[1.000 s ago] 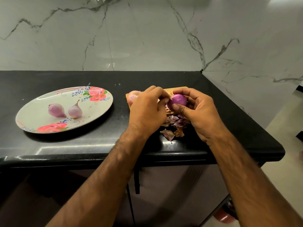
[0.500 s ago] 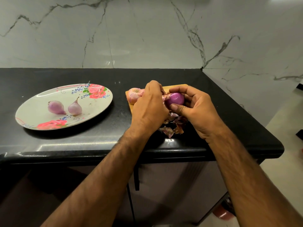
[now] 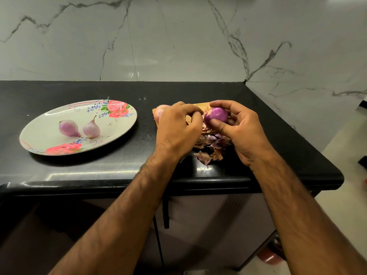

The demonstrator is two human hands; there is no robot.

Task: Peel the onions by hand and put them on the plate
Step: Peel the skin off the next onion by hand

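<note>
The red onion point(image 3: 217, 115) sits in the right hand point(image 3: 241, 133), clamped between the thumb in front and the fingers curled over its top. It is held just above the heap of dry peels point(image 3: 211, 142) that lies under both palms. Most of its surface shows glossy purple, so I judge it nearly bare: light, firm, and slick where the papery layer is gone. It is best gripped at its two ends rather than squeezed round the smooth belly. The left hand point(image 3: 178, 129) has its fingers bunched at the onion's side and seems to pinch a skin flap point(image 3: 205, 118) there, though the fingertips are partly hidden. That skin will likely be thin, brittle and apt to tear off in bits. Behind the left knuckles an unpeeled onion point(image 3: 161, 112) lies on a wooden board point(image 3: 201, 105). Well out past the left hand, a floral plate point(image 3: 127, 124) carries two peeled onions point(image 3: 68, 127). No brand or writing can be read anywhere; the plate bears only printed roses
</note>
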